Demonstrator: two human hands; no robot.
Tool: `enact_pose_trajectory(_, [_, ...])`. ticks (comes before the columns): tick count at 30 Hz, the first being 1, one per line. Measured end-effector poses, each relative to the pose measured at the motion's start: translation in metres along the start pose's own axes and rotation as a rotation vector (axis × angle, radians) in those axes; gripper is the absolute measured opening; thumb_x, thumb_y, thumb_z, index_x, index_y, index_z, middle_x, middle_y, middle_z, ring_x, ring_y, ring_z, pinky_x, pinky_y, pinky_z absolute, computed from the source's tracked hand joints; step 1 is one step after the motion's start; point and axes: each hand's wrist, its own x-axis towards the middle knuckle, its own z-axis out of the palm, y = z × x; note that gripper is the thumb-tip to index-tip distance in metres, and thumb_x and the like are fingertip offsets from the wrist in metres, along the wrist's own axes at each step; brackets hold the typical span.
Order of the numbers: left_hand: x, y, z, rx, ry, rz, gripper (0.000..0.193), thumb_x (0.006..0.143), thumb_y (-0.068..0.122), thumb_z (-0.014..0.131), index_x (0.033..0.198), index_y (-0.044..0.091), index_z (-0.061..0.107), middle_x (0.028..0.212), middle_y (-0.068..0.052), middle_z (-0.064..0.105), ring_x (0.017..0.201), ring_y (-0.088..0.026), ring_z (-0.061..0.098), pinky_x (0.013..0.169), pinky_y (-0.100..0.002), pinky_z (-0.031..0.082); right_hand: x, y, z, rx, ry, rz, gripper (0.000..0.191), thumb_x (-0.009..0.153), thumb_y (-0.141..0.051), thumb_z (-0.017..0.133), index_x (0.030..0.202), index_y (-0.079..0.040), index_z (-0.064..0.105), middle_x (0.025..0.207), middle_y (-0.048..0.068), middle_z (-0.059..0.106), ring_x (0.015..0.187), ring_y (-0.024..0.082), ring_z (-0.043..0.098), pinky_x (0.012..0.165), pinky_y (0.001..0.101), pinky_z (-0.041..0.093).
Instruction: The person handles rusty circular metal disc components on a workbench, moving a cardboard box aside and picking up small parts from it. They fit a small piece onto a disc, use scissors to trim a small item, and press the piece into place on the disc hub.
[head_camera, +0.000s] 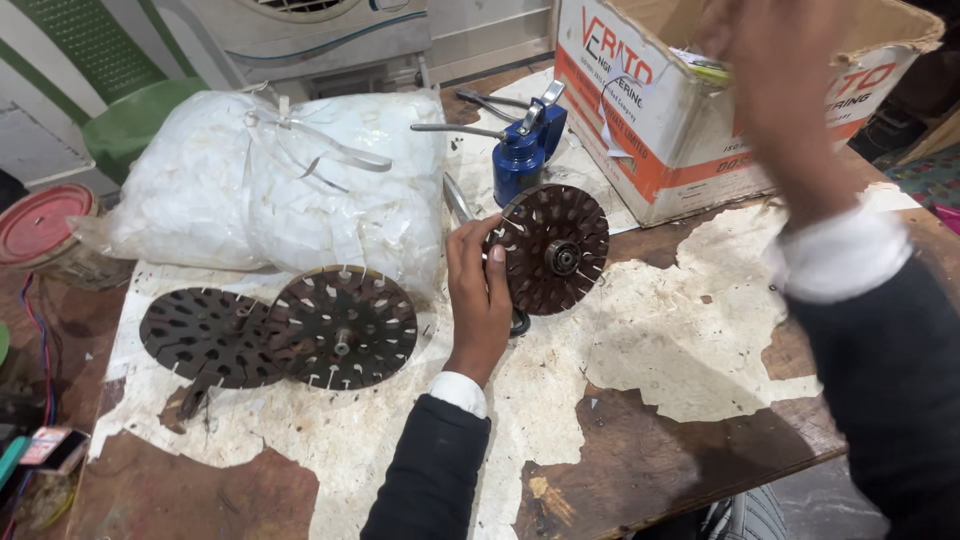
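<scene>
While the left hand (478, 290) pinches the rim of a slotted dark metal disc (553, 249) tilted up at mid-frame on the worn surface (680, 340) — stiff, probably heavy, best held by its edge — the blurred right hand (770, 60) reaches into the cardboard box (640, 120), grip unclear.

- A small repair workshop, by the look of it.
- The wooden surface (650, 450) is scarred, its pale covering torn off in patches.
- Slotted dark metal discs (340, 328) lie just left of the left hand (478, 290).
- A blue oil can (522, 150) and pliers (490, 100) sit beyond that hand.
- A bulging white plastic bag (270, 180) and a worn cardboard box (660, 110) stand further back.
</scene>
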Motion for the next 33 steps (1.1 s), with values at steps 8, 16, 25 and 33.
enact_pose_trajectory(8, [0.001, 0.008, -0.004, 0.148, -0.001, 0.176, 0.029, 0.111, 0.02, 0.051, 0.133, 0.007, 0.064, 0.12, -0.007, 0.067, 0.123, -0.028, 0.051, 0.112, -0.042, 0.039, -0.114, -0.069, 0.105, 0.489, -0.457, 0.455, 0.039, 0.104, 0.004, 0.047, 0.136, -0.006, 0.027, 0.124, 0.012, 0.041, 0.084, 0.014, 0.063, 0.068, 0.0278, 0.06])
enact_pose_trajectory(16, [-0.005, 0.012, 0.001, -0.073, 0.092, 0.079, 0.022, 0.109, 0.025, 0.059, 0.115, 0.004, 0.065, 0.104, -0.008, 0.066, 0.104, -0.022, 0.059, 0.096, -0.035, 0.048, -0.126, -0.064, 0.105, 0.504, -0.453, 0.54, 0.012, 0.098, 0.0, 0.07, 0.105, 0.005, 0.061, 0.093, 0.01, 0.072, 0.082, 0.013, 0.072, 0.072, 0.0252, 0.06])
enact_pose_trajectory(25, [-0.004, 0.008, 0.002, -0.265, 0.114, -0.041, 0.023, 0.109, 0.024, 0.061, 0.105, 0.002, 0.064, 0.094, -0.002, 0.065, 0.088, -0.008, 0.059, 0.08, -0.026, 0.05, -0.114, -0.093, 0.1, 0.234, -0.572, 0.423, 0.014, 0.089, -0.01, 0.08, 0.097, 0.002, 0.078, 0.093, 0.004, 0.073, 0.079, 0.006, 0.067, 0.068, 0.0228, 0.056])
enact_pose_trajectory(33, [-0.001, 0.003, 0.004, -0.286, 0.146, -0.17, 0.026, 0.107, 0.028, 0.061, 0.098, 0.003, 0.063, 0.085, 0.002, 0.062, 0.077, -0.005, 0.051, 0.067, -0.023, 0.044, -0.109, -0.104, 0.101, 0.184, -0.677, 0.695, 0.028, 0.086, -0.011, 0.079, 0.111, 0.001, 0.077, 0.088, 0.01, 0.077, 0.071, 0.01, 0.067, 0.064, 0.0242, 0.057])
